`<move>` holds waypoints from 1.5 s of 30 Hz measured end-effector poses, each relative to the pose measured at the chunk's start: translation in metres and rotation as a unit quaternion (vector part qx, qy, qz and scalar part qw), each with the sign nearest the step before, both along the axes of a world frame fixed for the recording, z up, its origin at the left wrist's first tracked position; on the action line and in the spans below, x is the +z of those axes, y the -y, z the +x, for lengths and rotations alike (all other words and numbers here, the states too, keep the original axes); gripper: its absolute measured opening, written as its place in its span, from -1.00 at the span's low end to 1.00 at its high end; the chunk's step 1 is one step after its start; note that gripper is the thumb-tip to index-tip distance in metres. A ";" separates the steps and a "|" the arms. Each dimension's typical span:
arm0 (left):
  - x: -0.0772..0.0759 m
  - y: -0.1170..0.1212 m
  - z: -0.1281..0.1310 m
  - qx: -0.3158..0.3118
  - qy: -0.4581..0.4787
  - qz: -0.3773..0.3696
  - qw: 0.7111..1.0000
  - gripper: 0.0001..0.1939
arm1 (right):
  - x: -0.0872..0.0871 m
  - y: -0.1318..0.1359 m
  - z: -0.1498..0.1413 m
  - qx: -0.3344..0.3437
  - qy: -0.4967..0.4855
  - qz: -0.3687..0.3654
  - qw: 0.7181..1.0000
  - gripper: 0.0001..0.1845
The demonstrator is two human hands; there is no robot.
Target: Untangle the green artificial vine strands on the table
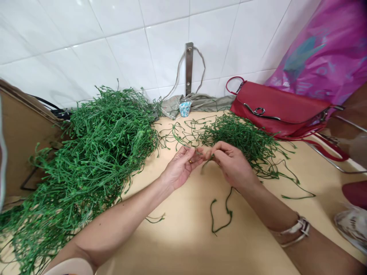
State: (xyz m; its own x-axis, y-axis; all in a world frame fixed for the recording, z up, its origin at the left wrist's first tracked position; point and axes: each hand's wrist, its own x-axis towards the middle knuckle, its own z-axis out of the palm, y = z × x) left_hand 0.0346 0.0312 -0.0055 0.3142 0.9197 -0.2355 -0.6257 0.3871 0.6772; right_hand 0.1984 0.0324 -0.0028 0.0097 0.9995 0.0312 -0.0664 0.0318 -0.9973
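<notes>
Left hand and right hand are pinching a thin green stem between their fingertips, just above the desk. Fingertips are almost meeting, and the exact grip is partly hidden behind the fingers.

State of the material: most of it is sitting in a big stem heap at left, spilling past the desk edge beside some cardboard. A smaller heap is lying just behind the hands, trailing thin strands toward the cup. Single pieces are lying apart from both heaps: a looped strand in front of the hands, a long strand at right, a short strand at left. Can't tell if the heaps differ in anything but size.

Around that: a plastic cup of blue bits is standing on a grey cloth by the tiled wall — a red handbag and a pink plastic bag are sitting to the right.
</notes>
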 end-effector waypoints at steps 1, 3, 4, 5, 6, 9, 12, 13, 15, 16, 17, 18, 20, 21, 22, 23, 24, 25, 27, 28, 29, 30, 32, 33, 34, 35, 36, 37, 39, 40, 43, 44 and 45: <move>0.001 0.000 -0.001 0.004 0.004 -0.006 1.000 -0.67 | 0.000 -0.002 0.005 -0.008 0.003 0.004 1.000 -0.93; 0.002 0.000 -0.003 0.010 -0.002 -0.021 1.000 -0.66 | 0.006 -0.005 0.018 -0.039 0.051 0.022 0.998 -0.91; 0.003 0.000 -0.003 0.012 -0.006 -0.026 1.000 -0.65 | 0.012 -0.005 0.025 -0.067 0.097 0.041 0.992 -0.90; 0.003 0.000 -0.003 0.014 -0.010 -0.029 0.999 -0.64 | 0.018 -0.005 0.032 -0.108 0.153 0.075 0.979 -0.88; 0.004 0.000 -0.002 0.018 -0.011 -0.028 0.999 -0.63 | 0.024 -0.005 0.038 -0.157 0.215 0.121 0.956 -0.86; 0.003 0.000 -0.001 0.031 -0.010 -0.012 0.999 -0.62 | 0.036 -0.001 0.048 -0.280 0.373 0.251 0.848 -0.78; 0.001 -0.001 0.000 0.037 -0.009 0.000 0.999 -0.63 | 0.033 0.004 0.041 -0.262 0.413 0.307 0.816 -0.79; 0.000 -0.001 0.000 0.038 -0.009 0.004 0.999 -0.64 | 0.030 0.005 0.035 -0.225 0.398 0.306 0.835 -0.81; -0.002 -0.002 0.000 0.040 -0.009 0.013 0.999 -0.66 | 0.022 0.008 0.020 -0.129 0.350 0.269 0.888 -0.82; -0.003 -0.003 0.000 0.042 -0.009 0.015 0.999 -0.67 | 0.018 0.010 0.013 -0.087 0.323 0.237 0.912 -0.81; -0.003 -0.003 0.000 0.045 -0.008 0.016 0.999 -0.67 | 0.015 0.012 0.007 -0.048 0.300 0.203 0.931 -0.79; -0.003 -0.003 0.000 0.047 -0.008 0.015 0.999 -0.68 | 0.012 0.013 0.002 -0.020 0.275 0.175 0.945 -0.77; -0.004 -0.003 0.000 0.049 -0.011 0.011 0.999 -0.68 | 0.008 0.014 -0.004 0.025 0.226 0.129 0.965 -0.73; -0.004 -0.003 0.000 0.050 -0.014 0.011 0.999 -0.69 | 0.007 0.015 -0.005 0.042 0.198 0.110 0.973 -0.71; -0.004 -0.003 0.000 0.049 -0.019 0.016 0.998 -0.70 | 0.007 0.015 -0.006 0.053 0.171 0.094 0.979 -0.69; -0.004 -0.003 0.000 0.046 -0.024 0.026 0.998 -0.70 | 0.007 0.015 -0.006 0.061 0.149 0.084 0.983 -0.69; -0.005 -0.002 0.001 0.039 -0.031 0.042 0.998 -0.70 | 0.007 0.014 -0.007 0.067 0.136 0.080 0.985 -0.71; -0.005 -0.001 0.001 0.030 -0.037 0.059 0.997 -0.70 | 0.007 0.014 -0.007 0.071 0.133 0.080 0.985 -0.74; -0.005 0.000 0.002 0.010 -0.048 0.087 0.995 -0.68 | 0.006 0.015 -0.009 0.079 0.153 0.087 0.981 -0.79; -0.005 0.000 0.003 0.007 -0.051 0.091 0.995 -0.67 | 0.005 0.016 -0.010 0.087 0.170 0.089 0.977 -0.78; -0.006 0.000 0.003 0.013 -0.052 0.089 0.995 -0.68 | 0.003 0.017 -0.012 0.099 0.189 0.094 0.973 -0.76; -0.006 0.000 0.003 0.024 -0.050 0.082 0.995 -0.68 | 0.000 0.019 -0.014 0.112 0.209 0.102 0.966 -0.75; -0.006 -0.003 0.002 0.054 -0.041 0.059 0.996 -0.70 | -0.006 0.021 -0.018 0.138 0.257 0.131 0.948 -0.75; -0.006 -0.004 0.001 0.071 -0.035 0.041 0.996 -0.70 | -0.009 0.022 -0.020 0.147 0.281 0.148 0.937 -0.75; -0.006 -0.006 0.000 0.087 -0.028 0.021 0.996 -0.71 | -0.011 0.023 -0.022 0.149 0.300 0.159 0.929 -0.74; -0.005 -0.008 -0.001 0.104 -0.023 0.000 0.994 -0.74 | -0.013 0.023 -0.023 0.145 0.313 0.164 0.924 -0.74; -0.004 -0.010 -0.003 0.125 -0.020 -0.022 0.992 -0.78 | -0.015 0.023 -0.023 0.138 0.320 0.164 0.923 -0.74; -0.002 -0.012 -0.003 0.146 -0.021 -0.040 0.988 -0.82 | -0.016 0.022 -0.023 0.133 0.321 0.163 0.923 -0.75; 0.007 -0.015 -0.005 0.186 -0.033 -0.066 0.980 -0.88 | -0.017 0.020 -0.021 0.124 0.308 0.154 0.931 -0.79; 0.014 -0.015 -0.006 0.199 -0.043 -0.076 0.976 -0.89 | -0.018 0.019 -0.020 0.123 0.296 0.147 0.936 -0.81; 0.054 -0.012 -0.012 0.200 -0.085 -0.080 0.973 -0.83 | -0.022 0.017 -0.015 0.135 0.260 0.121 0.948 -0.81; 0.073 -0.009 -0.017 0.186 -0.101 -0.060 0.976 -0.81 | -0.023 0.017 -0.014 0.142 0.252 0.120 0.950 -0.82; 0.094 -0.005 -0.024 0.161 -0.114 -0.022 0.980 -0.81 | -0.025 0.016 -0.014 0.147 0.249 0.124 0.949 -0.82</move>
State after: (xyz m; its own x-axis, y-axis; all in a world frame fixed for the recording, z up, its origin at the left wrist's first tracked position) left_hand 0.0110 0.0360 0.0888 -0.0559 0.9501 -0.3070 -0.5545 0.2261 0.8008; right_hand 0.1845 0.0162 -0.0281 -0.3469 0.9176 0.1939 0.3690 0.3236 -0.8713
